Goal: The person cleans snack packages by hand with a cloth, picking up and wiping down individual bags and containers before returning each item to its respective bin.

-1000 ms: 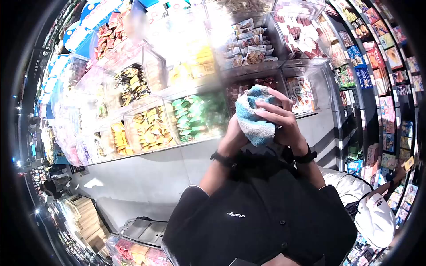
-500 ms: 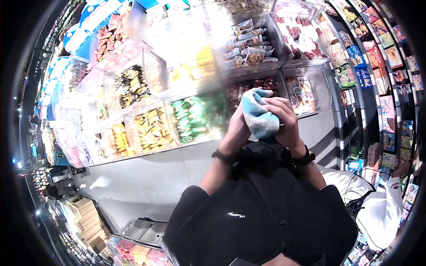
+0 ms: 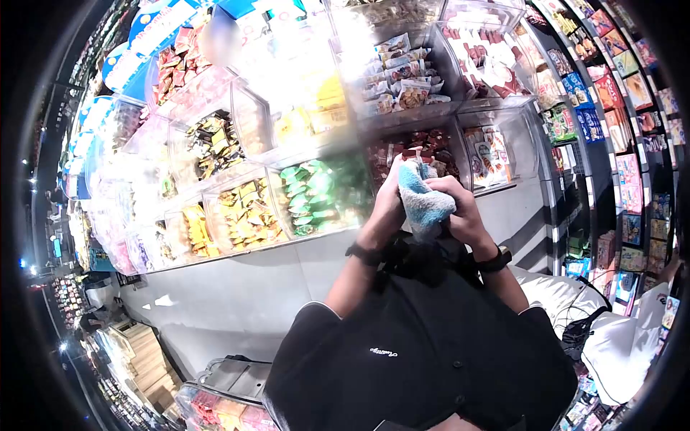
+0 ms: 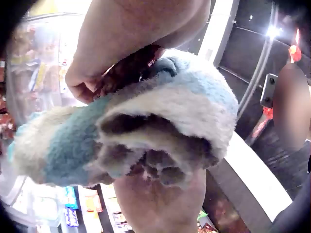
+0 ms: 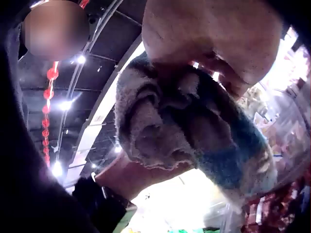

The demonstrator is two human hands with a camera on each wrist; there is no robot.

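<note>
In front of the chest, both hands are at a fluffy blue-and-white cloth [image 3: 425,201]. My left hand [image 3: 388,197] is on its left side; in the left wrist view its fingers curl round a dark red, shiny item [image 4: 129,70] against the cloth [image 4: 170,104]. What that item is, I cannot tell. From the right, my right hand [image 3: 466,215] grips the cloth, fingers bent over its upper part. The right wrist view shows the cloth [image 5: 146,121] bunched in deep folds under the right hand [image 5: 209,34]. Much of the left fingers is hidden behind the cloth.
Clear bins [image 3: 251,248] of wrapped snacks rise in tiers beyond the hands, above a grey panel [image 3: 237,294]. Shelves of colourful packets [image 3: 629,179] stand at the right. A person in white [image 3: 618,359] is at the lower right, and a wooden crate [image 3: 147,352] at the lower left.
The cloth has shifted slightly right and down and its folds have changed. Dark red now shows at its top edge. The person in white has moved a little to the right.
</note>
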